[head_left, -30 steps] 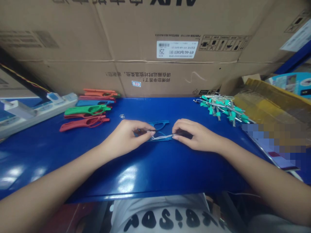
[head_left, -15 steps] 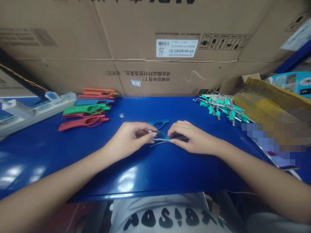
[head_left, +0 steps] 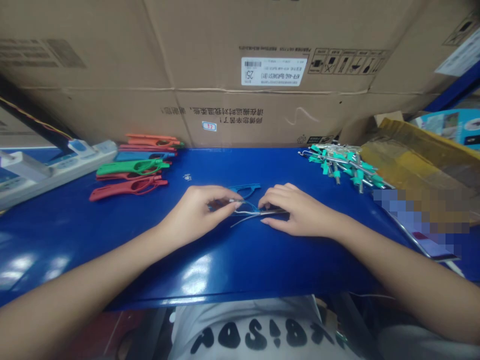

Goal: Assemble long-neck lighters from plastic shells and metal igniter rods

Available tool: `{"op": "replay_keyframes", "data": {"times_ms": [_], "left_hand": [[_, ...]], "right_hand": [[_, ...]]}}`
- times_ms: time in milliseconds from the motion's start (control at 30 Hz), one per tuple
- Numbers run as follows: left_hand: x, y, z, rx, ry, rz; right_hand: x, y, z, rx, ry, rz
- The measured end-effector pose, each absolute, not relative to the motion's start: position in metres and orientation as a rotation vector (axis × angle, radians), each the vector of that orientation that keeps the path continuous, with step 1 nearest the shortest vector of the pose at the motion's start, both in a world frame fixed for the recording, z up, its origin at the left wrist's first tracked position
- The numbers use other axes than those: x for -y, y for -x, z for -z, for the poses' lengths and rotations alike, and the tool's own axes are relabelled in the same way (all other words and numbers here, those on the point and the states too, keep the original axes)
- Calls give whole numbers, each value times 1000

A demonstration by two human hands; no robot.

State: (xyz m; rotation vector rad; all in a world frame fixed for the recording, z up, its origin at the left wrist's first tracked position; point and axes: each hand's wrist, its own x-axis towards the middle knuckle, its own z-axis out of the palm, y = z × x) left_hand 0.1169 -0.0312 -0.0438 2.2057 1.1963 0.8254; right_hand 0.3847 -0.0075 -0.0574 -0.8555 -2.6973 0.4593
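My left hand [head_left: 200, 210] is closed in a pinch at the left end of thin white wires [head_left: 243, 212]. Its fingertips hide part of a small white-tipped piece there. A blue plastic lighter-handle shell [head_left: 252, 205] shows between the hands, partly covered by the fingers. My right hand [head_left: 296, 210] curves over a thin metal tube [head_left: 275, 212] from which the wires run. Its thumb is below the tube, apart from the fingers above; contact of the fingertips with the tube is hard to make out. Another blue handle shell [head_left: 247, 190] lies just behind.
Red, green, blue and orange handle shells [head_left: 129, 187] are stacked at left beside a white power strip [head_left: 60, 172]. Metal tubes with green tape [head_left: 341, 165] are piled at right. Beyond lie a tape-covered carton [head_left: 416, 165] and a phone [head_left: 423, 235]. Cardboard [head_left: 210, 60] walls the back.
My right thumb has moved down, away from the wires and tube, showing more of the tube. My left hand keeps its pinch in nearly the same place.
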Motion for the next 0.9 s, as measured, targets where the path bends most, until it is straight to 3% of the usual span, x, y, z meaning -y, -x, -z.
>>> {"op": "replay_keyframes", "data": {"times_ms": [300,900], "left_hand": [[13,-103,54,-1180,-2613,-640],[14,-103,55,-1158,-2541,-566]], "right_hand": [[-5,-397,62,2708,866,-452],[-5,-394,63,2647,897,-411]]}}
